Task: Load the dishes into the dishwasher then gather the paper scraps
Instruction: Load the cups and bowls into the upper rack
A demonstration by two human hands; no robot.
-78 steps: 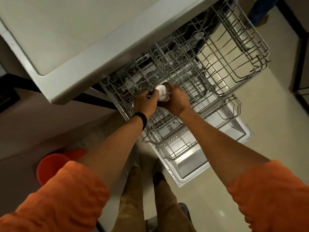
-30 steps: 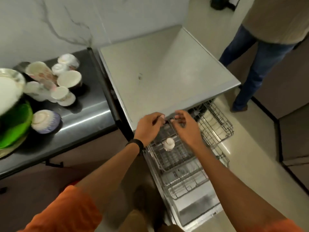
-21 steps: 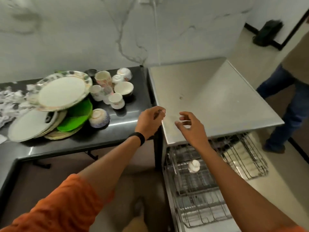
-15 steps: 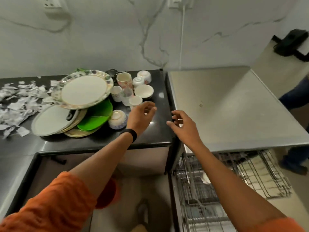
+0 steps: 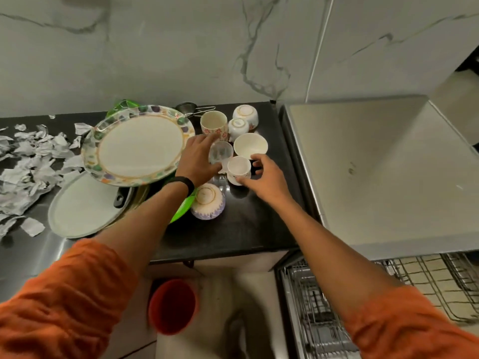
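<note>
**Grip.** The right hand (image 5: pixel 267 177) grasps the small white cup (image 5: pixel 238 165). The thumb sits low on the near side and the curled fingers wrap the right side at the rim. The cup stands upright on the black counter (image 5: pixel 246 229).

The left hand (image 5: pixel 198 159) is at the clear glass (image 5: pixel 221 151), which stands touching or just beside the cup on its far left. The glass sits between the thumb and the lightly curved fingers. It cannot be determined whether the hand clamps the glass or only touches it.

**Surrounding items, relative to the cup.**
- White bowl (image 5: pixel 250 145): directly behind, upright, very close.
- Floral mug (image 5: pixel 213 124): behind and to the left, beyond the glass.
- Patterned plate (image 5: pixel 140 147): to the left, tilted, resting on a stack of other plates.
- Purple-patterned bowl (image 5: pixel 207 203): in front and to the left, upside down.
- Paper scraps (image 5: pixel 31 161): far to the left, well apart, scattered on the counter.

**Edges and open room.** Bare counter surface runs from the cup toward the front edge. To the right of the cup, a narrow strip of counter ends at the dishwasher (image 5: pixel 375 164), whose flat top adjoins the counter edge. The wire rack (image 5: pixel 324 307) is pulled out below, in front and to the right of the cup.
</note>
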